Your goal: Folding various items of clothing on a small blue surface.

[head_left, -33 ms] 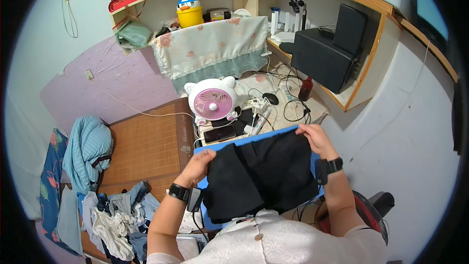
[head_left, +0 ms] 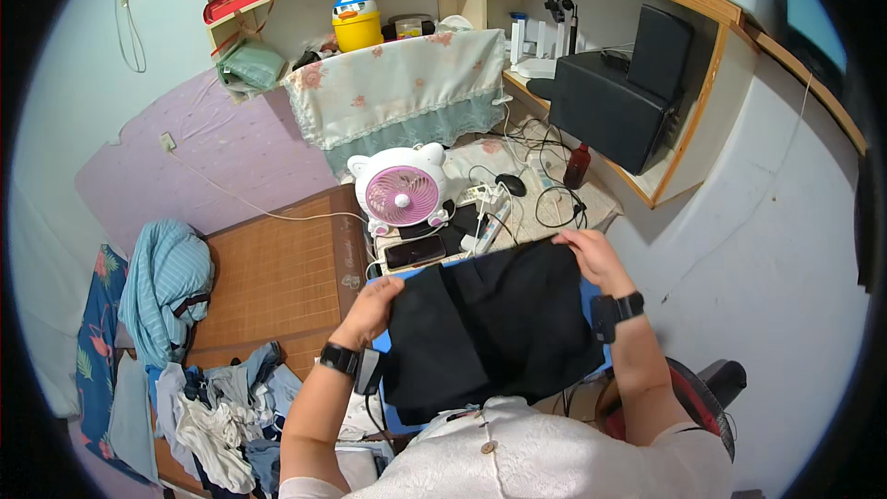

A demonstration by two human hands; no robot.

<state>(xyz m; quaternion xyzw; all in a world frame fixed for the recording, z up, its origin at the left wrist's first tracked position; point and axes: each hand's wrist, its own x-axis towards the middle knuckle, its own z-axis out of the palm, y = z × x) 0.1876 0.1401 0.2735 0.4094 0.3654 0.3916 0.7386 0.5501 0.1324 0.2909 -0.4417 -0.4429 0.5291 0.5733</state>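
Observation:
A pair of black shorts (head_left: 490, 328), as far as the shape shows, is spread between my hands in front of my body. My left hand (head_left: 371, 307) pinches its upper left corner, thumb on top. At the upper right corner, my right hand (head_left: 591, 257) grips the cloth between thumb and fingers. The cloth hangs over a blue board or tabletop (head_left: 591, 296), which shows only along its edges. A soft crease runs down the left part of the fabric.
Beyond the cloth stand a white and pink fan (head_left: 403, 194), a phone (head_left: 415, 252), a power strip (head_left: 490, 226), a mouse (head_left: 511, 186) and a dark red bottle (head_left: 577, 167). Piled clothes (head_left: 222, 416) and a striped blue bundle (head_left: 166, 286) lie left on a brown mat (head_left: 268, 268).
My right hand has shifted slightly left with its corner. The cloth's upper edge now covers more of the blue surface, and its two halves lie closer together.

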